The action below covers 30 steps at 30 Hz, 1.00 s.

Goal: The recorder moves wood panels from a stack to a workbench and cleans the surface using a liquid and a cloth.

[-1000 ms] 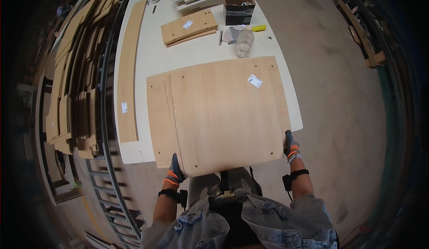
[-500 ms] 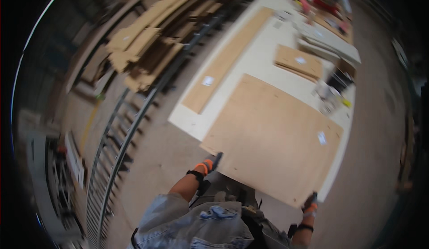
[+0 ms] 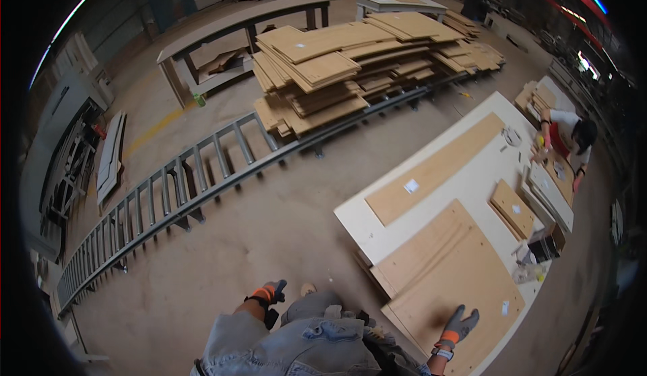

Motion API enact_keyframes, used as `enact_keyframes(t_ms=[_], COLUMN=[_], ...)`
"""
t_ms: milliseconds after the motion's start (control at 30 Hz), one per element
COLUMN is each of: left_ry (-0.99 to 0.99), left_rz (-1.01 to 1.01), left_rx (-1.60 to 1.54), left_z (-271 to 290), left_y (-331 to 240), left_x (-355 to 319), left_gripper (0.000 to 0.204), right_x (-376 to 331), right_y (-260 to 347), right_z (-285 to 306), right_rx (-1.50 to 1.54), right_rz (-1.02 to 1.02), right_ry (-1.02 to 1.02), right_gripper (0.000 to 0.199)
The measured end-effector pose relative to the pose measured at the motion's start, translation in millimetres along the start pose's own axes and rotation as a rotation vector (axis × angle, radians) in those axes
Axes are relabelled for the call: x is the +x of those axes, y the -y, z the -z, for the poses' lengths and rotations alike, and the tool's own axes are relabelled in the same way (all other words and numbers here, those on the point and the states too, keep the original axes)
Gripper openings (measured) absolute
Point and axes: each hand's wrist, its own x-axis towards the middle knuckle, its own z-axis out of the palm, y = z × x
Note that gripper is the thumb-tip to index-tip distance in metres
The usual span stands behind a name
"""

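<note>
My right hand (image 3: 459, 325), in a grey glove with an orange cuff, is above the near part of a large wooden panel (image 3: 448, 268). Its fingers are spread and nothing is in them. The panel lies on a white-topped table (image 3: 354, 219), turned at an angle, with a small white label (image 3: 505, 307) near its right edge. My left hand (image 3: 274, 290), gloved the same way, hangs over the floor left of the table, apart from the panel. It looks open and holds nothing.
A long narrow board (image 3: 438, 167), a smaller panel stack (image 3: 512, 209) and a box (image 3: 544, 248) lie on the table. A co-worker (image 3: 569, 133) bends over its far right end. A roller conveyor (image 3: 195, 200) carries piled panels (image 3: 344, 66); behind it stands a workbench (image 3: 249, 22).
Both hands have let go of the panel's near edge. My left hand has moved away from it; my right is now above the panel. The view has swung left toward the conveyor.
</note>
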Motion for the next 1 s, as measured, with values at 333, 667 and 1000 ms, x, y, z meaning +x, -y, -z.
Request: enact_keyframes(t_ms=[333,667,1000], left_ry=[-0.246,-0.306,-0.215], left_rz=[0.426,0.297,0.620], left_rx=[-0.966,-1.027,-0.933], left_z=[117.8,281.0,380.0], left_y=[53.5,-12.8,38.4], left_x=[17.5,98.6,145.5], left_gripper=[0.052,0.055,0.058], right_x=[-98.4,-65.8,-42.3], right_y=[299.6,403.2,442.9], right_z=[-172.4,-297.2,-398.5], right_rx=[-0.120,-0.764,-0.605], right_rz=[0.614,0.600,0.987], right_ry=[0.601,1.203,1.669], right_gripper=[0.070,0.070,0.063])
